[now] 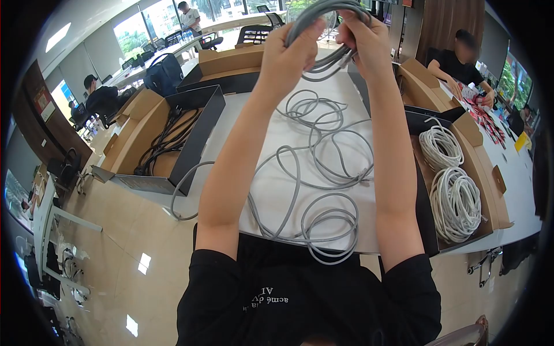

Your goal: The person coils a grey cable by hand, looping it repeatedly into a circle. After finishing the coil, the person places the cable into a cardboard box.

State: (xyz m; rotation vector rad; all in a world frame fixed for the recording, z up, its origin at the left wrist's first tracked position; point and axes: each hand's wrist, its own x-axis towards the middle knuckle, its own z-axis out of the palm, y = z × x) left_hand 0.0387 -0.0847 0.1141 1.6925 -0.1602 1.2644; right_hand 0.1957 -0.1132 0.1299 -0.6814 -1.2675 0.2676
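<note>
I've got both arms up at top centre of frame; left hand (287, 49) wrapped shut around a bundled grey cable (323, 11), right hand (365, 37) pinching its loops, though exact finger contact looks partly hidden; the cable's slack sprawls in loose coils over the white table (271, 132) mid-frame; box of black cables (167, 138) left, box of white coils (453, 184) right.

white lettering on the person's black shirt (271, 297) appeared upside down, partly readable as "acmé"; the remaining characters were too small and blurred to read
</note>
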